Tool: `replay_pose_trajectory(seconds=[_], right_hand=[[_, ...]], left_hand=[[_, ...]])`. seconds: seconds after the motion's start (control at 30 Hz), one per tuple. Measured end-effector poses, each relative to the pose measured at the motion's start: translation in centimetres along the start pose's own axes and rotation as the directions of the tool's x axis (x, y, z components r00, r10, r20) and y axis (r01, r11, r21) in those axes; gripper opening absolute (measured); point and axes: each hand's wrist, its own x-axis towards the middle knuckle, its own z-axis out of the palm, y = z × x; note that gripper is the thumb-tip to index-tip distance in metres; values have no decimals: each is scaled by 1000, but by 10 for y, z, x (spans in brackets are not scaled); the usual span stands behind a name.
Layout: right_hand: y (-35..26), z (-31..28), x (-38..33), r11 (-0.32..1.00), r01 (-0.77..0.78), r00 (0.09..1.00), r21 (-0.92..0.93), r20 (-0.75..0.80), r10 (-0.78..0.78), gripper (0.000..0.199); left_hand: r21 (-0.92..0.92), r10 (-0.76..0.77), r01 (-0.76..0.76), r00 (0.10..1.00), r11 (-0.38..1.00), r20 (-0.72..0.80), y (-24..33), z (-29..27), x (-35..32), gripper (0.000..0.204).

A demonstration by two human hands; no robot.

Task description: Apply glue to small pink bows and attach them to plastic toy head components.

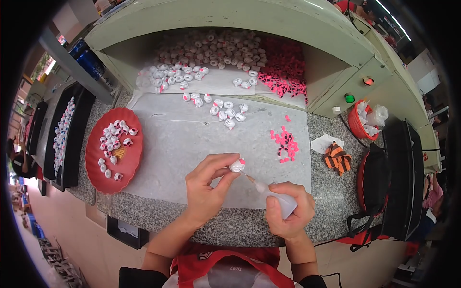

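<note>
Between thumb and fingers of my left hand [209,185] is a small white ring-shaped piece [236,165] with a pink spot. My right hand [290,207] is wrapped round a translucent squeeze bottle [283,203], whose thin nozzle points at the white piece, close to it. Below my hands lies a pale paper sheet [173,158]. Several similar white pieces [229,114] are scattered on it ahead of my hands. To their right lies a loose group of small pink and black pieces [287,145].
On the left, a red scalloped plate [96,144] holds white pieces. Piles of white pieces [211,48] and pink pieces [283,62] fill the shelf ahead. Rightward are an orange-and-black striped cloth [337,158], a red basket [357,126] and a black bag [372,180].
</note>
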Motion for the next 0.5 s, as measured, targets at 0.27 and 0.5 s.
replay_pose_trajectory(seconds=[0.27,0.5], right_hand=[[0,1,-2,999,-18,999,36,-27,19,17],[1,-1,-2,1000,7,999,8,-41,-6,16]], left_hand=[[-242,-130,130,991,962,18,3,0,0,30],[-341,-203,223,975,913,94,1,-4,2,31]])
